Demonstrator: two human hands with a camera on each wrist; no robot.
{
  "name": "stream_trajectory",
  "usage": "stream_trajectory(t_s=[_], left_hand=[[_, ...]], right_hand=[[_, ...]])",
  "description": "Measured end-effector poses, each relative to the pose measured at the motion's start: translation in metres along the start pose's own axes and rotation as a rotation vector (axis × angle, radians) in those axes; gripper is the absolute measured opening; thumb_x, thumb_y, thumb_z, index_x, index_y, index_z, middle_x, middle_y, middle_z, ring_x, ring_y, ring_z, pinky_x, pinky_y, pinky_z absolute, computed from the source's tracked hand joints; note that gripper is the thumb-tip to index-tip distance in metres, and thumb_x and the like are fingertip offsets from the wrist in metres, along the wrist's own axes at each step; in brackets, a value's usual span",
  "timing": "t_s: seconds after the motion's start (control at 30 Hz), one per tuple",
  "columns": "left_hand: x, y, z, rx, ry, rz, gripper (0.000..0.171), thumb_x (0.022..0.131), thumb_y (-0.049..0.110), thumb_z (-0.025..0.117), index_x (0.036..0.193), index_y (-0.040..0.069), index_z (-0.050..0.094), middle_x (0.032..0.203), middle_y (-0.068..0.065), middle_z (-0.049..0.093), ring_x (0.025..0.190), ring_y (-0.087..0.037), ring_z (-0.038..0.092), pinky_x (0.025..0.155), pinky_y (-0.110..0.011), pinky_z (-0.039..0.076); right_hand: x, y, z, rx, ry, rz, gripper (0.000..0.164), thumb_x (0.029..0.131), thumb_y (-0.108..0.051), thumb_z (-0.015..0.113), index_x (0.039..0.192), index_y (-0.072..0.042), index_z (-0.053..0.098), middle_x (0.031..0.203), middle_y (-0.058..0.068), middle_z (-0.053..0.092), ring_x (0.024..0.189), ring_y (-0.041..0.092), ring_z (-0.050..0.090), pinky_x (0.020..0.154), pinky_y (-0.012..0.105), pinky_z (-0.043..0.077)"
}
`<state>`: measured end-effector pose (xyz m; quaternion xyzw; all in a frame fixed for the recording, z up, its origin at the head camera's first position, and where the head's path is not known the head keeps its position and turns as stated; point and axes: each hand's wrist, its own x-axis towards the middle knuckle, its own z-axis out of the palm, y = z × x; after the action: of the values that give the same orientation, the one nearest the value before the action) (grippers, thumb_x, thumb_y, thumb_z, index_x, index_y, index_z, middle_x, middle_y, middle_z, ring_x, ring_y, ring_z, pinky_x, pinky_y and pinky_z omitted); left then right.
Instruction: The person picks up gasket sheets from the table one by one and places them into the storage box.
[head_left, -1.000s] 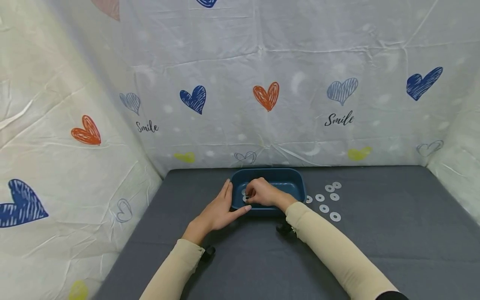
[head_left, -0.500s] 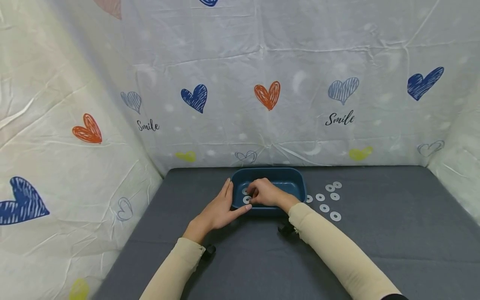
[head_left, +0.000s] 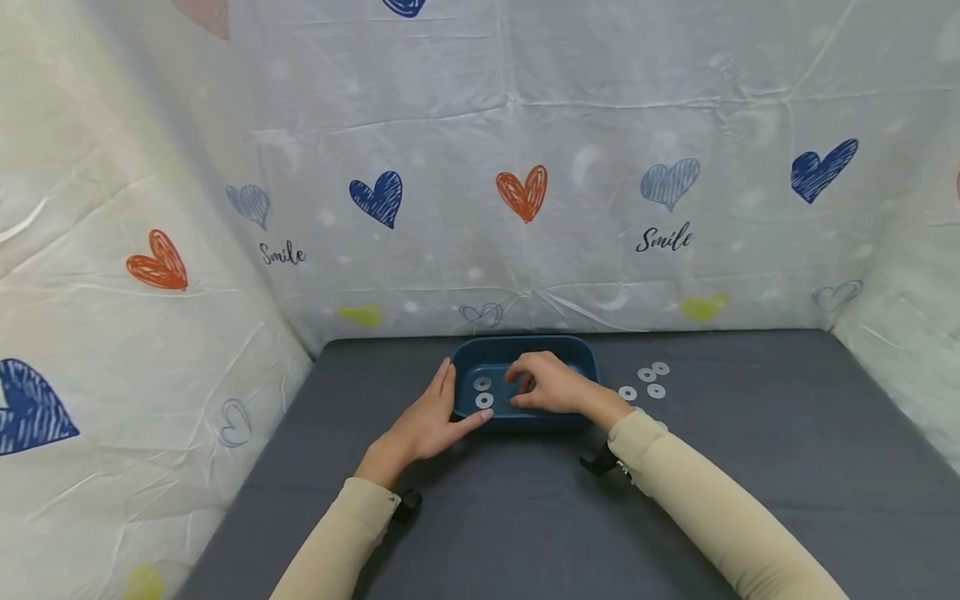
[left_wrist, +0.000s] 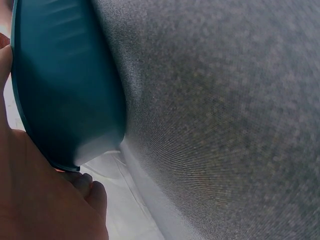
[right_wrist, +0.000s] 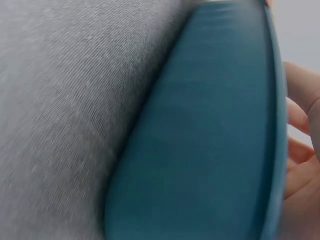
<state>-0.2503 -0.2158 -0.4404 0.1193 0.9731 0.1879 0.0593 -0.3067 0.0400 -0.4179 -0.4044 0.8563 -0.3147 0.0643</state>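
Observation:
A blue rectangular tray (head_left: 525, 423) stands at the back of the table in the head view. Two flat grey washers, a rear washer (head_left: 482, 383) and a front washer (head_left: 484, 401), lie inside near its left end. My left hand (head_left: 420, 427) rests at the tray's left front corner, fingers straight along the left side and thumb across the front rim. Over the tray's middle is my right hand (head_left: 551, 383), fingers loosely bent and thumb apart, nothing visible between them. In the wrist views the tray's outer front wall (left_wrist: 65, 80) hides its inside.
Several loose washers (head_left: 656, 391) lie on the grey tablecloth (head_left: 510, 517) right of the tray, some partly hidden by the right sleeve (head_left: 697, 492). A patterned white curtain (head_left: 435, 267) hangs right behind the tray.
The right hand has moved right, away from the two washers, which are now fully visible, and its fingers have spread. The left hand stays at the tray's corner. The head view has shifted slightly.

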Motion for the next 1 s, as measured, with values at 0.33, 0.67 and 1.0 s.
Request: stream_trajectory(t_s=[0.33, 0.67, 1.0], left_hand=[[0.000, 0.000, -0.001, 0.002, 0.006, 0.011, 0.120, 0.088, 0.087, 0.041, 0.164, 0.003, 0.000, 0.172, -0.012, -0.008, 0.155, -0.035, 0.018, 0.119, -0.055, 0.030], [0.001, 0.000, 0.001, 0.007, 0.003, 0.006, 0.120, 0.088, 0.087, 0.041, 0.164, 0.005, -0.001, 0.172, -0.011, -0.009, 0.156, -0.033, 0.015, 0.120, -0.055, 0.027], [0.000, 0.001, 0.000, -0.003, 0.012, 0.025, 0.119, 0.088, 0.086, 0.041, 0.164, 0.004, 0.000, 0.172, -0.012, -0.008, 0.157, -0.033, 0.013, 0.120, -0.055, 0.027]], right_hand=[[-0.029, -0.001, -0.017, -0.001, 0.042, -0.016, 0.030, 0.094, -0.012, 0.075, 0.122, -0.003, 0.071, 0.120, 0.017, 0.066, 0.097, 0.027, 0.069, 0.081, 0.031, 0.057], [-0.068, 0.007, -0.033, 0.011, 0.087, -0.033, 0.025, 0.096, -0.012, 0.073, 0.120, -0.005, 0.070, 0.115, 0.010, 0.064, 0.097, 0.023, 0.068, 0.080, 0.029, 0.057], [-0.099, 0.019, -0.044, -0.011, 0.182, -0.050, 0.023, 0.092, -0.009, 0.076, 0.115, -0.004, 0.071, 0.107, 0.008, 0.067, 0.089, 0.024, 0.069, 0.078, 0.040, 0.059]])
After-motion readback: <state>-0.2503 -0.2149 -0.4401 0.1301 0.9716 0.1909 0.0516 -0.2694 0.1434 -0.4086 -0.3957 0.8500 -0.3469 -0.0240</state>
